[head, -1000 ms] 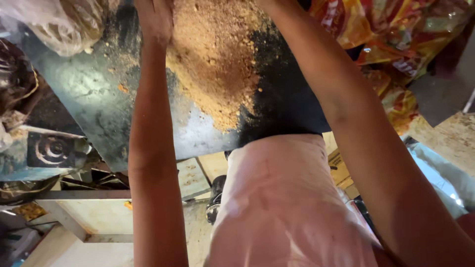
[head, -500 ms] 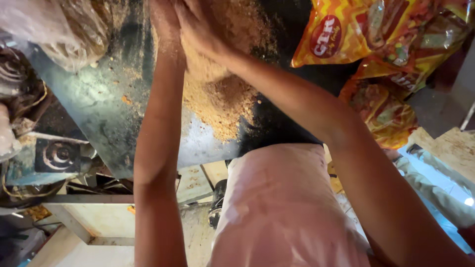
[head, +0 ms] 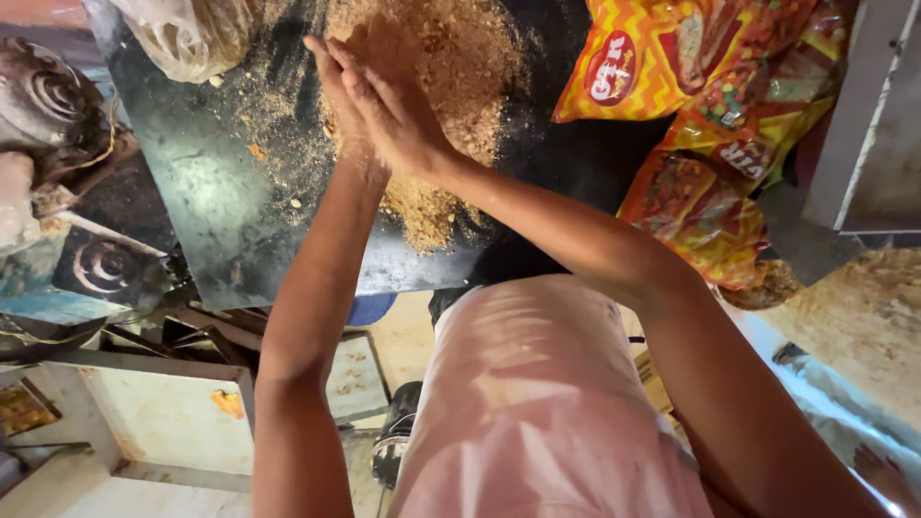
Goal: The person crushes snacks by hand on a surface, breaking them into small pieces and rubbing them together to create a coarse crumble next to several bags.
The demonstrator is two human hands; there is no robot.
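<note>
A heap of dry, brown, sandy crumbs (head: 451, 86) lies spread on the dark, smooth bench (head: 211, 201), its long way running from the top edge down toward the person. The left hand (head: 341, 105) and right hand (head: 398, 115) press flat together, palm to palm, fingers straight and pointing up over the heap; their grip holds nothing I can see. Shiny orange and red packets (head: 691, 67) lie to the right, and a clear, lumpy bag (head: 192, 38) sits at the top left.

A dark, glossy surface (head: 221, 230) is seen, smooth and dusted with a coarse, grainy brown powder (head: 451, 67). Shiny, crinkled plastic is shown by the orange packets (head: 672, 67). A thin, clear plastic bag (head: 192, 38) is noted, creased. Soft pink cloth (head: 537, 403), matt, is worn below.
</note>
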